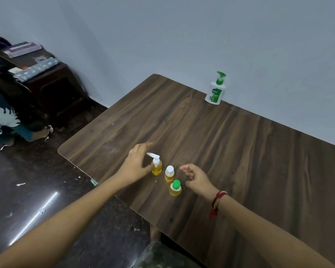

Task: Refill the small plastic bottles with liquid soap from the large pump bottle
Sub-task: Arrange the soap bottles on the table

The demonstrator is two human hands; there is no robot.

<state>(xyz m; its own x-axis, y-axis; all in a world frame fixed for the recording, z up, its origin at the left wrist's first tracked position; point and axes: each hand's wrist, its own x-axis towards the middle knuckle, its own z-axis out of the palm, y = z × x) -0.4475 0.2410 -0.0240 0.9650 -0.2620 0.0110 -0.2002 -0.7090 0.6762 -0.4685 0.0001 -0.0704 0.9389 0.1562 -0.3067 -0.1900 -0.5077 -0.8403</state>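
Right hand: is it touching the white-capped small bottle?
Apart. The head view shows a strip of bare table between the curled fingers of the right hand and the white-capped bottle.

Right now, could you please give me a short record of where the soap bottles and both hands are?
large pump bottle: upright at table far edge, untouched
small pump-top bottle: upright, yellow liquid inside
white-capped bottle: upright, capped
green-capped bottle: nearest, capped
left hand: open, beside the small pump-top bottle
right hand: loosely curled, holding nothing
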